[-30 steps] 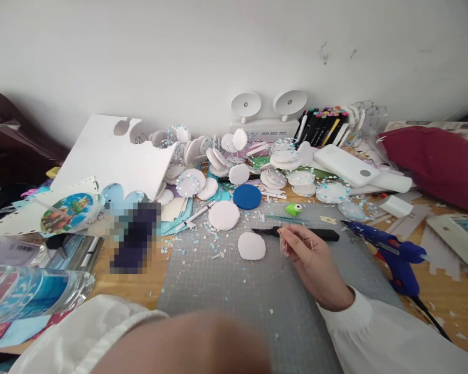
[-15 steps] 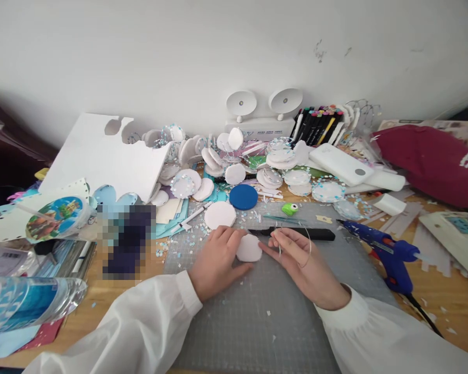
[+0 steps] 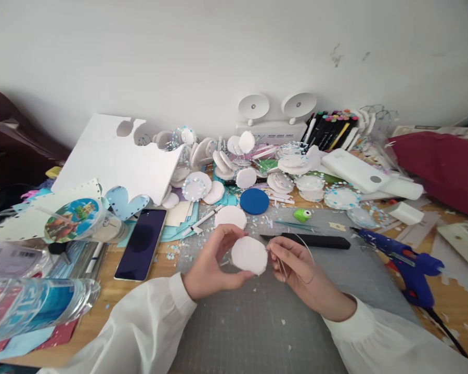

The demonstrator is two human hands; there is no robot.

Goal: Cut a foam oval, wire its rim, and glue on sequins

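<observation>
My left hand (image 3: 214, 262) grips a white foam disc (image 3: 249, 255) by its edge, thumb below and fingers above, raised and tilted over the grey cutting mat (image 3: 234, 327). At the disc's right edge, my right hand (image 3: 298, 267) pinches a thin pale wire (image 3: 311, 252) that loops up and round over the fingers. Whether the wire's tip touches the disc I cannot tell. Behind the hands lie another white foam disc (image 3: 231, 217), a blue round lid (image 3: 254, 201) and a black craft knife (image 3: 320, 240).
A blue glue gun (image 3: 401, 259) lies right of the mat, its cable running toward the front. To the left are a phone (image 3: 140, 244), a lidded cup (image 3: 74, 221) and a plastic bottle (image 3: 39, 306). Several discs with beaded wire rings (image 3: 342, 196) crowd the back beside markers (image 3: 331, 130).
My left hand has lifted the foam disc off the mat and tilted it up. The right hand with the wire has come to its edge. The view has shifted slightly left.
</observation>
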